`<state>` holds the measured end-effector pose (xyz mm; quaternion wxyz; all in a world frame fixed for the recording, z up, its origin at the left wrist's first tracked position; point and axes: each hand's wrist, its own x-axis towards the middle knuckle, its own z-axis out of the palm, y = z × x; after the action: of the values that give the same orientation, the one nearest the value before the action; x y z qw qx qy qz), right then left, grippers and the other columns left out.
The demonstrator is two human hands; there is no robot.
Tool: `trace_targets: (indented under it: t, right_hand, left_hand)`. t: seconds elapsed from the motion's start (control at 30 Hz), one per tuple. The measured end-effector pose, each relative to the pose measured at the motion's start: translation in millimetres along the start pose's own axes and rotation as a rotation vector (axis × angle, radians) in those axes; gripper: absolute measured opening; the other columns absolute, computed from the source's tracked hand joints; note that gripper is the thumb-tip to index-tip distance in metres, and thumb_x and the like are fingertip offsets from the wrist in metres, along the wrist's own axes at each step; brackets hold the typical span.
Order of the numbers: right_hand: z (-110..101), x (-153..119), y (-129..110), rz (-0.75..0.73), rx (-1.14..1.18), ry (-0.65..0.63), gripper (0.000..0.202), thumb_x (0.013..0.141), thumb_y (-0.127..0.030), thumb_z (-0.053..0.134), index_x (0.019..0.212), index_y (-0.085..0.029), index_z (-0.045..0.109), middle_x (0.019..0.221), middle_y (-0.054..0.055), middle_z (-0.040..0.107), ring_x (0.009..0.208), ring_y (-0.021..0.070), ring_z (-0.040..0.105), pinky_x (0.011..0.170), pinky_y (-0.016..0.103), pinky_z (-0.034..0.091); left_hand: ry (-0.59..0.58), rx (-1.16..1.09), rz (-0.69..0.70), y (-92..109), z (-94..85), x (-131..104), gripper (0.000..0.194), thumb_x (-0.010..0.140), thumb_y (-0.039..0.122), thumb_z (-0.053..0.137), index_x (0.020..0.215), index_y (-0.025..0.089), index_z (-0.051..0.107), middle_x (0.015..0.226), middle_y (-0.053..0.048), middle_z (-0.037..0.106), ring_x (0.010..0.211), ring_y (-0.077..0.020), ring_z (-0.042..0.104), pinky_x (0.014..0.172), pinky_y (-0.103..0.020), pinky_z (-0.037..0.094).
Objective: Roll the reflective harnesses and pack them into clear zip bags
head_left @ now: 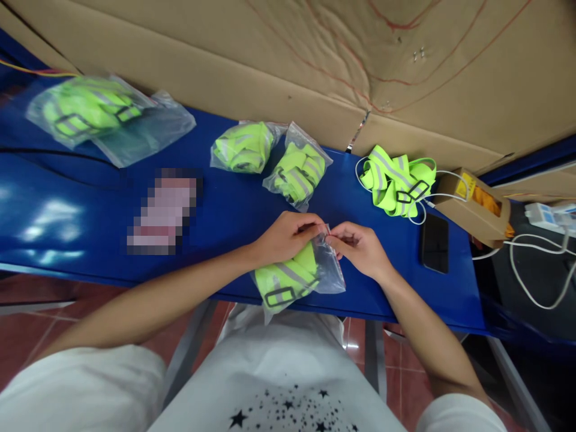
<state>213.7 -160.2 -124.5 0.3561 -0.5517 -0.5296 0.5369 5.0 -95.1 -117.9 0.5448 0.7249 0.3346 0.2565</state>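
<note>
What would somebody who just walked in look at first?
Probably the bright yellow-green straps with silver stripes, lying loose near the back of the shiny blue table, right of the middle. Next, perhaps the clear plastic bag of similar straps at the front edge, with the left hand and right hand both at its opening.

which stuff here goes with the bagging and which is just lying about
Part of the work:
- strap bag in the left hand and right hand
- three other filled bags
- loose neon strap, probably

Seemingly just lying about:
- black phone
- cardboard box
- pixelated object
</note>
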Motion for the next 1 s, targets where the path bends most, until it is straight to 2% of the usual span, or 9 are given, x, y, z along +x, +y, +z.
trace_targets:
  t: [0.2,0.47,0.63,0.7,0.73,0.8,0.87,0.93,1.0]
  right_hand:
    - [5,-2,1,-0.136,-0.221,0.055,0.025,0.094,-0.044,0.068,0.086,-0.020,0.066,0.074,-0.001,0.067,0.065,0.0117,0.060,0.063,0.025,0.048]
    - [4,0,2,-0.050,-0.059,-0.026,0.036,0.091,-0.055,0.070,0.094,-0.020,0.066,0.081,0.001,0.070,0.068,0.0134,0.064,0.063,0.025,0.052]
    - [2,-1,-4,-0.132,-0.084,-0.030,0.032,0.093,-0.051,0.068,0.097,-0.019,0.066,0.082,0.001,0.068,0.072,0.0125,0.062,0.067,0.024,0.050]
    - [-2,-2,-6,-0.171,-0.117,0.025,0.030,0.095,-0.049,0.066,0.097,-0.019,0.066,0.078,0.000,0.066,0.070,0.0120,0.060,0.066,0.024,0.048]
    - [-4,-2,-7,-0.183,-0.124,0.062,0.030,0.095,-0.049,0.066,0.097,-0.020,0.067,0.077,-0.001,0.065,0.069,0.0121,0.059,0.065,0.024,0.048]
    - [-10,-1,-9,-0.197,-0.119,0.144,0.032,0.093,-0.052,0.068,0.097,-0.020,0.067,0.075,-0.001,0.065,0.066,0.0124,0.058,0.063,0.025,0.047]
    - [-16,1,-11,-0.202,-0.068,0.196,0.035,0.093,-0.055,0.067,0.100,-0.021,0.069,0.075,-0.001,0.066,0.065,0.0131,0.059,0.062,0.026,0.049]
    - [-20,3,-13,-0.211,0.015,0.213,0.040,0.095,-0.059,0.063,0.106,-0.022,0.070,0.081,0.001,0.069,0.068,0.0142,0.062,0.064,0.027,0.052]
    - [-24,5,-13,-0.221,0.081,0.239,0.044,0.096,-0.062,0.060,0.110,-0.021,0.069,0.086,0.003,0.070,0.071,0.0144,0.064,0.064,0.027,0.053]
  left_hand:
    - [-0.010,0.159,0.082,5,1.4,-3,0.019,0.099,0.025,0.055,0.095,0.017,0.072,0.087,-0.001,0.076,0.073,-0.0127,0.065,0.067,-0.023,0.044]
    - [-0.074,0.067,0.044,0,-4.2,0,0.020,0.097,0.034,0.062,0.098,0.016,0.072,0.086,-0.002,0.076,0.076,-0.0146,0.069,0.068,-0.023,0.046]
    - [-0.009,0.098,0.075,6,-4.4,0,0.026,0.101,0.038,0.058,0.098,0.016,0.072,0.091,-0.003,0.076,0.079,-0.0155,0.067,0.071,-0.025,0.046]
    - [-0.036,0.073,0.082,10,-7.3,-2,0.032,0.102,0.044,0.057,0.111,0.017,0.071,0.102,-0.006,0.076,0.088,-0.0176,0.069,0.077,-0.027,0.049]
    - [-0.061,0.079,0.082,11,-9.9,-2,0.039,0.100,0.047,0.060,0.123,0.017,0.068,0.110,-0.008,0.075,0.096,-0.0193,0.070,0.082,-0.028,0.050]
    - [-0.119,0.135,0.064,15,-17.2,-5,0.067,0.091,0.054,0.071,0.146,0.020,0.053,0.125,-0.011,0.071,0.110,-0.0236,0.069,0.090,-0.032,0.051]
    - [-0.147,0.198,0.042,20,-27.0,-8,0.089,0.083,0.054,0.080,0.156,0.024,0.041,0.130,-0.013,0.068,0.113,-0.0258,0.068,0.091,-0.034,0.052]
    - [-0.116,0.220,0.048,27,-41.0,-11,0.085,0.083,0.052,0.080,0.154,0.024,0.042,0.124,-0.011,0.069,0.106,-0.0242,0.069,0.088,-0.032,0.052]
    - [0.026,0.245,0.091,36,-62.5,-15,0.073,0.088,0.051,0.075,0.148,0.022,0.047,0.119,-0.009,0.069,0.102,-0.0219,0.068,0.087,-0.031,0.051]
